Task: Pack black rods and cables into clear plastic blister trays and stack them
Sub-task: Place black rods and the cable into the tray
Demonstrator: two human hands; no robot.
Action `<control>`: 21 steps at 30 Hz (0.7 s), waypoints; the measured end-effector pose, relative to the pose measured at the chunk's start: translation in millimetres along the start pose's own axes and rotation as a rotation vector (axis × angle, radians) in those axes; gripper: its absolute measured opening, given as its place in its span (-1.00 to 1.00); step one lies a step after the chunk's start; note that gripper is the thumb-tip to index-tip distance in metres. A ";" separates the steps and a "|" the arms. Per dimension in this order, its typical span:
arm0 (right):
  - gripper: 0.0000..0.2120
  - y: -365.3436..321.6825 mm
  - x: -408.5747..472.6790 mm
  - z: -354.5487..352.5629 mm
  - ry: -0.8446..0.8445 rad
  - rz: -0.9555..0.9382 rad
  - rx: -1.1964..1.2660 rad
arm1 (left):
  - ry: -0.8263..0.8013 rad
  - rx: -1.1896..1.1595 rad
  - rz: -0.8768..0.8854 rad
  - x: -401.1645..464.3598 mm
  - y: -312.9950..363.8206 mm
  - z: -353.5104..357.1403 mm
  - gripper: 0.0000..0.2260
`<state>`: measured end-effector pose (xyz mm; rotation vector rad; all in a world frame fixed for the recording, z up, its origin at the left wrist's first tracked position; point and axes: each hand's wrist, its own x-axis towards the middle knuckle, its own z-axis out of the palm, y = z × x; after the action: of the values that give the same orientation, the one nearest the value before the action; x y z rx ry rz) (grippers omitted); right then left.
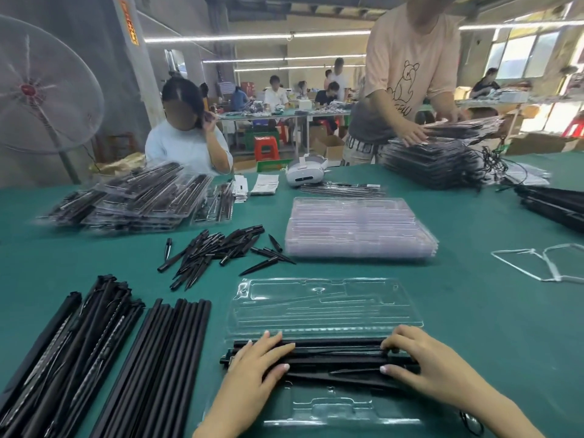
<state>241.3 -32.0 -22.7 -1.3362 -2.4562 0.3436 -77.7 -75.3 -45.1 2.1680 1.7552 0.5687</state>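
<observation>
An open clear blister tray (322,306) lies on the green table (474,311) in front of me, its lid half flat toward the far side. Several black rods (335,358) lie across its near half. My left hand (256,371) rests flat on the rods' left end, fingers straight. My right hand (420,365) presses on the right end with curved fingertips and the thumb along the rods.
Long black rods (158,368) and bagged parts (66,352) lie at my left. Short black spikes (218,251) are piled mid-table, beside a stack of empty trays (360,229). Filled trays (132,200) are stacked far left and far right, where a person (407,83) handles them.
</observation>
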 end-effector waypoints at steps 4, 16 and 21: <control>-0.93 -10.6 -5.5 -4.3 0.135 -0.026 0.019 | -0.082 0.085 -0.009 2.3 -3.4 -1.8 -0.62; -0.65 -11.6 -28.8 -5.5 0.385 -0.318 0.000 | -0.099 0.083 -0.050 -1.8 1.2 -2.6 -0.59; -0.87 -18.6 -16.9 -11.6 0.459 -0.137 0.067 | -0.102 0.129 -0.057 -3.9 2.5 -4.8 -0.56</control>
<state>240.2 -55.5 -8.2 -1.0693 -2.1149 0.0716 -78.6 -79.7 -40.2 2.1815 1.8379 0.3328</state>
